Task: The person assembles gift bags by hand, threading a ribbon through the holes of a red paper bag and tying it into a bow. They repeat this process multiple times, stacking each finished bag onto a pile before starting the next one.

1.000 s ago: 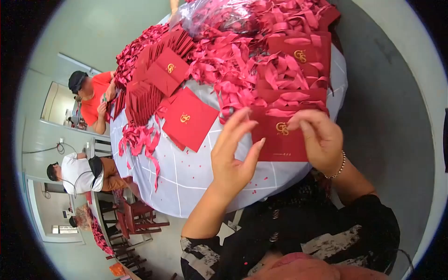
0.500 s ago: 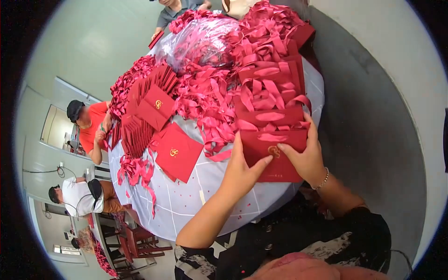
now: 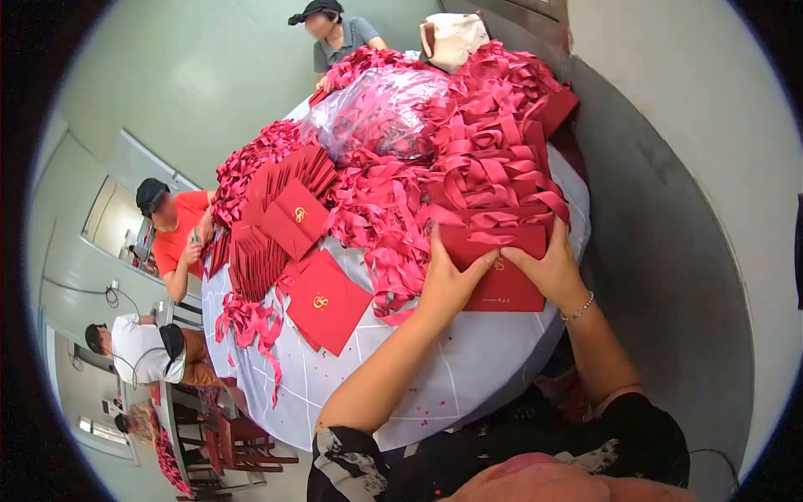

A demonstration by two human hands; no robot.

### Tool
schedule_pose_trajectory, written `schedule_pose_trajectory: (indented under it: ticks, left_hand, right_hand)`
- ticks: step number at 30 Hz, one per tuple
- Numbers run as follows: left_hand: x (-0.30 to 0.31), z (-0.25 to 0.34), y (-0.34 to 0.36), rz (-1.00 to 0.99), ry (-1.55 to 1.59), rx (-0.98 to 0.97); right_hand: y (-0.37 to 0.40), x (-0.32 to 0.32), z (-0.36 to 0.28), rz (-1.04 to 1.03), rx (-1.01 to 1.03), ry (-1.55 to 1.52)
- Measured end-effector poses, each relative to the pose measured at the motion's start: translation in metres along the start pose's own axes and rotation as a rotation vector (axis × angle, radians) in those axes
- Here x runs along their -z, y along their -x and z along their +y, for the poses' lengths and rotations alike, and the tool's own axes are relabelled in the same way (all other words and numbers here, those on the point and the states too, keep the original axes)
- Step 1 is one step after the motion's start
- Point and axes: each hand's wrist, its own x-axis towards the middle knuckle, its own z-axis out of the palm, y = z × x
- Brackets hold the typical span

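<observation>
A red paper gift bag (image 3: 506, 293) with a gold emblem and pink ribbon handles stands at the front of a row of similar bags (image 3: 493, 197). My left hand (image 3: 456, 280) grips its left edge, thumb across the front. On the other edge is my right hand (image 3: 554, 272), its thumb nearly meeting the left one over the emblem. The fingers behind the bag are partly hidden. Loose pink ribbons (image 3: 393, 226) lie heaped left of the row. Flat red bags (image 3: 328, 305) with a gold emblem rest left of my left forearm.
Stacked folded red bags (image 3: 288, 209) and a clear plastic bag (image 3: 376, 113) of ribbons sit farther across the round table (image 3: 376, 385). A cream handbag (image 3: 456, 42) stands at the back. Two people (image 3: 171, 230) (image 3: 339, 38) work around the table; another stands farther left.
My hands and the front bag have moved away from my body, closer against the row behind. The view has tilted up slightly, showing more of the person at the back.
</observation>
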Motion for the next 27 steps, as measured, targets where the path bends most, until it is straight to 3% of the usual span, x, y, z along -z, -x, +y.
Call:
schedule_pose_trajectory:
  ticks: [3,4,6,8,10,13,15,17,21,22,27]
  left_hand:
    - [0.002,0.02,-0.031,-0.034,0.094,-0.054]
    - [0.002,0.023,-0.042,-0.001,0.084,-0.098]
    - [0.002,0.02,-0.068,0.071,0.081,-0.162]
    - [0.006,0.016,-0.079,0.04,0.214,-0.128]
    - [0.01,0.01,-0.081,-0.028,0.407,-0.055]
    - [0.016,-0.001,-0.065,-0.17,0.49,0.025]
    - [0.021,-0.006,-0.064,-0.241,0.543,-0.012]
    - [0.025,-0.007,-0.065,-0.272,0.557,-0.015]
    - [0.025,-0.001,-0.073,-0.302,0.559,-0.005]
    - [0.024,0.0,-0.073,-0.282,0.592,0.015]
    - [0.019,-0.004,-0.083,-0.301,0.58,0.029]
  right_hand:
    - [-0.023,-0.004,-0.013,0.097,0.148,-0.004]
    - [-0.033,-0.007,-0.01,0.116,0.07,0.049]
    - [-0.06,-0.011,-0.007,0.174,0.196,0.082]
    - [-0.073,-0.017,0.011,0.169,0.215,0.188]
    - [-0.072,-0.022,0.014,0.226,0.318,0.483]
    - [-0.049,-0.01,0.012,-0.003,0.262,0.235]
    - [-0.037,-0.012,0.015,0.03,0.244,0.21]
    - [-0.031,-0.012,0.015,-0.059,0.179,-0.065]
    - [-0.049,-0.01,0.014,0.09,0.288,-0.074]
    - [-0.051,-0.003,-0.025,-0.111,0.114,-0.34]
    - [-0.047,-0.007,-0.016,-0.078,0.194,-0.288]
